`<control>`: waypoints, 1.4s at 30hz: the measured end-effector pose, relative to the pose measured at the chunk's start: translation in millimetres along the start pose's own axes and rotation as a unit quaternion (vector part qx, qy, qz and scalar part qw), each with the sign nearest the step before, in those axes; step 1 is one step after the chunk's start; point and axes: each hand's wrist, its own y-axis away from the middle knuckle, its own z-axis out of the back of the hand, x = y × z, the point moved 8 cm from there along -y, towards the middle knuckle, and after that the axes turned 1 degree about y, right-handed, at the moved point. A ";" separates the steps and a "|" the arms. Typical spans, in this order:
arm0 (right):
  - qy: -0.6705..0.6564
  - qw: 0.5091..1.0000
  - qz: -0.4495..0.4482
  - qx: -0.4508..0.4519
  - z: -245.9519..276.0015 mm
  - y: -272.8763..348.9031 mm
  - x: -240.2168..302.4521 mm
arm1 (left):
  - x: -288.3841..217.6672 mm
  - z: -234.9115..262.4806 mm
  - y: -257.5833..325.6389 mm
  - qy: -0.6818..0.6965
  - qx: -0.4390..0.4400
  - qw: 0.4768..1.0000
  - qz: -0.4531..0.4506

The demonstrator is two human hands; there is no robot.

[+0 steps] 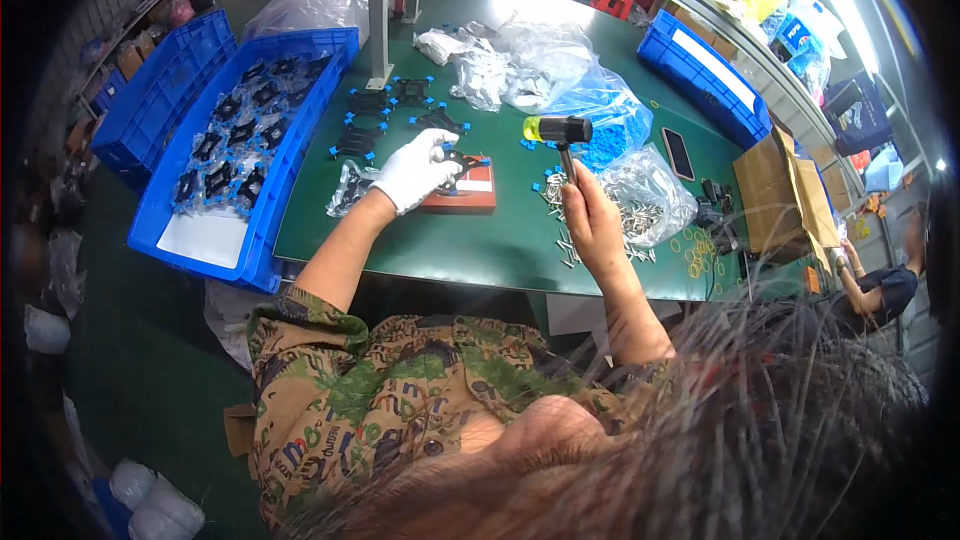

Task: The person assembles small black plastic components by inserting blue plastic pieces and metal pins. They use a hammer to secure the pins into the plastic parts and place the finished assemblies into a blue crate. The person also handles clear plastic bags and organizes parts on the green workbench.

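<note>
My left hand (413, 172), in a white glove, has its fingers closed on a black bracket (463, 164) over a reddish-brown block (467, 202). The bracket's far side is partly hidden by the fingers. Bare, my right hand (594, 212) grips the handle of a mallet (557, 130), raised above the table; its head is yellow-green at one end and black at the other. Beyond my left hand lie several black brackets (410, 92) with blue tips. Silvery pins (640, 220) spill from a clear bag beside my right hand.
On the left stands a blue crate (278, 225) of bagged brackets. A clear bag of blue parts (618, 130), a phone (678, 154), yellow rings (700, 255) and a cardboard box (780, 190) are to the right. A metal post (379, 20) rises at the back; another person's arm (855, 285) shows far right.
</note>
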 end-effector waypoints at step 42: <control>-0.029 0.997 -0.033 0.069 -44.4 15.7 -16.2 | -30.1 -9.2 13.5 -0.408 -0.030 0.897 -0.166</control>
